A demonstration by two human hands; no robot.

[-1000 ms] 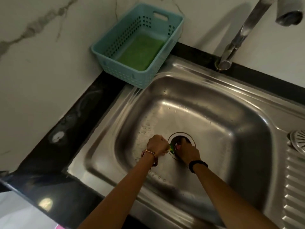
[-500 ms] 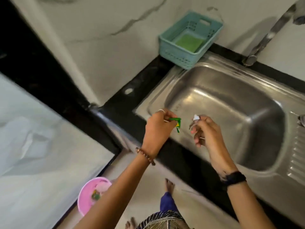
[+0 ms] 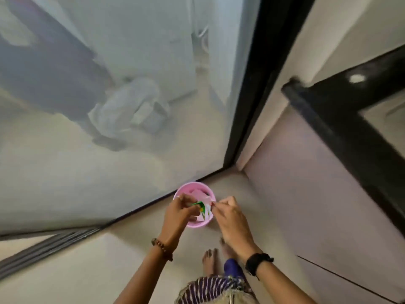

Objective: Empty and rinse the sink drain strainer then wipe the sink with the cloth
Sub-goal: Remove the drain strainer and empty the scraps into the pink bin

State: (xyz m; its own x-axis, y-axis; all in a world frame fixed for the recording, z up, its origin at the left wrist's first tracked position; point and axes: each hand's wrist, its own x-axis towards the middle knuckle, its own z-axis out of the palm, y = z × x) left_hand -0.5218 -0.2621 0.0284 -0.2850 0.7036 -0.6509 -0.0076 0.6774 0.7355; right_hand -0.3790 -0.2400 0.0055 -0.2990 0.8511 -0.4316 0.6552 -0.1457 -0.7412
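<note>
Pink bin (image 3: 198, 222) right under hands. Left hand (image 3: 178, 212) pinches green scrap (image 3: 202, 207), right hand (image 3: 230, 212) fingers pinched at 3 o'clock. Drop straight down, low.

Pink bin (image 3: 198, 223), green-and-white scrap (image 3: 202, 207), black wristband (image 3: 256, 263), brown bead bracelet (image 3: 163, 249) — purple-and-white striped garment (image 3: 210, 288).

Soft daylight, motion blur, wide-angle warp

hands: 2 (image 3: 175, 213) (image 3: 230, 216) | pink bin: 1 (image 3: 182, 190) | green scrap: 1 (image 3: 200, 206) | wristbands: 2 (image 3: 163, 249)
</note>
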